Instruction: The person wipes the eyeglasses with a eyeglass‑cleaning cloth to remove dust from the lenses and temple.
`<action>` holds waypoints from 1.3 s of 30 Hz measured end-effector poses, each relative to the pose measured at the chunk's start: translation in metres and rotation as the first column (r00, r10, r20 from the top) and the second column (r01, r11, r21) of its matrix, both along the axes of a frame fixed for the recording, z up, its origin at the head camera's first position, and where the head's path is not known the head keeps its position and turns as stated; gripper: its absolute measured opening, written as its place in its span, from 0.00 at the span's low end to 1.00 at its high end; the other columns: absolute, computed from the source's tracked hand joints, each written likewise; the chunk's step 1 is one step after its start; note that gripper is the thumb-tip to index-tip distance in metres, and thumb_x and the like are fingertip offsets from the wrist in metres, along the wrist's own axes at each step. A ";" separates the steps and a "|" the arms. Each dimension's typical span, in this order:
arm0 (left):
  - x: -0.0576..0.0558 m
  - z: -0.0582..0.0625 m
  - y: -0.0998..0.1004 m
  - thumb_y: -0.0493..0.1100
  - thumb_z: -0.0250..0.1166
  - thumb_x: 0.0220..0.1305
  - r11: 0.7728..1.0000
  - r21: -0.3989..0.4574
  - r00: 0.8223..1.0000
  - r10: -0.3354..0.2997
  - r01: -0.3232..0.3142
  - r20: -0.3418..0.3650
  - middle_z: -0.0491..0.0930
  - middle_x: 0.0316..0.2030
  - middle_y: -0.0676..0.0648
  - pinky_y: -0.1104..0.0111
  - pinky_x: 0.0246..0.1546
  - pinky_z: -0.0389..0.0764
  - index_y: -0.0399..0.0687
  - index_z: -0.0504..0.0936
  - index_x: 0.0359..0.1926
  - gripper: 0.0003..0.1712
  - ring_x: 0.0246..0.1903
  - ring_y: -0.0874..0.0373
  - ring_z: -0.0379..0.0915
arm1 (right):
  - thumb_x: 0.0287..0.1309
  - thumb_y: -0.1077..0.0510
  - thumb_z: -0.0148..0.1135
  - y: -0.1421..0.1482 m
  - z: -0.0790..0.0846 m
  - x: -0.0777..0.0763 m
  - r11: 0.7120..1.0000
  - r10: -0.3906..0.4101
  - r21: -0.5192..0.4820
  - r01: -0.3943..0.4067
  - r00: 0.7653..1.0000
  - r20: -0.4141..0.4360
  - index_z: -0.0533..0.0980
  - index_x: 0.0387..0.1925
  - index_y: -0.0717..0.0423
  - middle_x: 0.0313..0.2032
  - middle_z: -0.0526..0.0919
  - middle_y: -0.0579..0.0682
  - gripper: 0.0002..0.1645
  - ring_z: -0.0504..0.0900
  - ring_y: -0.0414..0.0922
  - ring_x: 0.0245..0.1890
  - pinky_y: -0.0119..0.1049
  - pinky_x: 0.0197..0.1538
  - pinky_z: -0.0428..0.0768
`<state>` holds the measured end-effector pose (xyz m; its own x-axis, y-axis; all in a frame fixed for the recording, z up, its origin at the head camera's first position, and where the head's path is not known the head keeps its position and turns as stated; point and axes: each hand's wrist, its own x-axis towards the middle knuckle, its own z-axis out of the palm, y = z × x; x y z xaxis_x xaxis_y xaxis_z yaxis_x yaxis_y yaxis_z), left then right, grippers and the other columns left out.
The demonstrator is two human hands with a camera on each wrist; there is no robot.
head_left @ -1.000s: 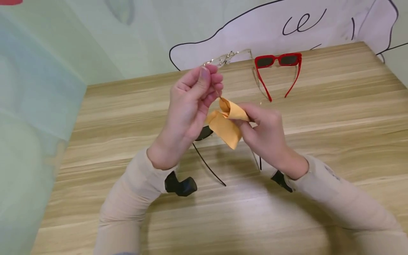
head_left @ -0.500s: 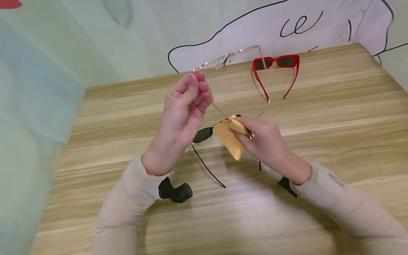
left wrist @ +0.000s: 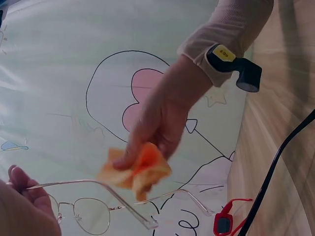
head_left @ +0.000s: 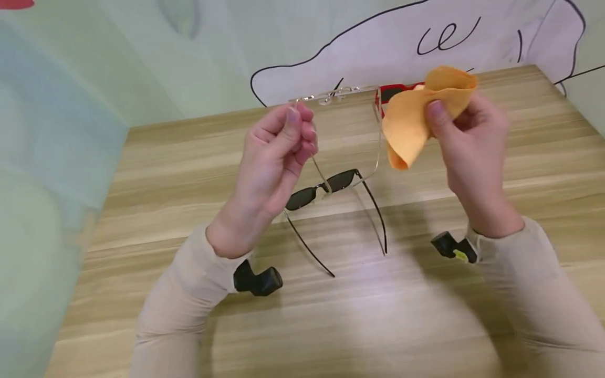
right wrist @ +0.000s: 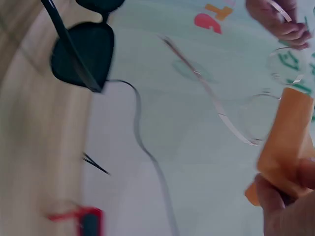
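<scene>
Left hand (head_left: 274,144) pinches the glasses (head_left: 336,93) near one end (sparing the lenses (left wrist: 92,216), presumably); right hand's (head_left: 477,149) grip pinches the cloth (head_left: 407,121).

The wood-grain surface (head_left: 331,325) carries black sunglasses (head_left: 342,180) below and between left hand (head_left: 269,168) and right hand (head_left: 477,152), red sunglasses (head_left: 392,94) beyond.

Red sunglasses (head_left: 391,94) are mostly hidden behind orange cloth (head_left: 408,118), head view; blurred & cut at btm edge, R-wrist view. Blk sunglasses (right wrist: 98,44) cut at top there. L hand (left wrist: 29,211) partly cut off, L-wrist view.
</scene>
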<state>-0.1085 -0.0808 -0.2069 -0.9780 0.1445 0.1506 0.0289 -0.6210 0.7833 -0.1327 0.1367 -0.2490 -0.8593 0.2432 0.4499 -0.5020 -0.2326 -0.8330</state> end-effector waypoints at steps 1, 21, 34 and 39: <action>0.000 0.000 0.001 0.29 0.40 0.71 1.000 -0.005 1.000 -0.005 0.005 -0.005 0.76 0.19 0.50 0.80 0.25 0.74 0.44 0.81 0.25 0.25 0.22 0.63 0.71 | 0.53 0.69 0.64 -0.002 -0.003 -0.005 0.994 0.107 -0.032 -0.105 0.990 0.088 0.78 0.39 0.69 0.32 0.83 0.57 0.10 0.81 0.45 0.29 0.29 0.33 0.80; -0.014 0.011 0.004 0.30 0.42 0.70 0.985 0.107 0.991 0.134 -0.132 -0.006 0.75 0.19 0.48 0.79 0.24 0.76 0.39 0.79 0.24 0.22 0.20 0.63 0.73 | 0.60 0.68 0.57 -0.022 -0.027 -0.004 0.817 0.555 -0.182 -0.547 0.659 0.508 0.77 0.38 0.62 0.35 0.84 0.52 0.05 0.84 0.44 0.35 0.35 0.39 0.82; -0.021 0.006 0.002 0.33 0.47 0.70 0.991 0.090 0.990 0.085 -0.096 0.113 0.77 0.22 0.48 0.78 0.26 0.76 0.40 0.80 0.28 0.17 0.21 0.63 0.74 | 0.57 0.69 0.60 0.003 -0.037 0.008 0.843 0.439 0.063 -0.534 0.753 0.490 0.80 0.37 0.53 0.31 0.85 0.48 0.10 0.84 0.40 0.31 0.31 0.35 0.81; -0.028 -0.005 0.009 0.34 0.51 0.68 0.998 -0.033 0.966 0.061 -0.055 0.251 0.80 0.26 0.46 0.75 0.31 0.79 0.35 0.78 0.37 0.09 0.25 0.60 0.77 | 0.55 0.70 0.62 0.033 -0.035 0.011 0.890 0.348 0.109 -0.443 0.814 0.465 0.82 0.34 0.53 0.29 0.85 0.48 0.11 0.84 0.40 0.29 0.29 0.32 0.81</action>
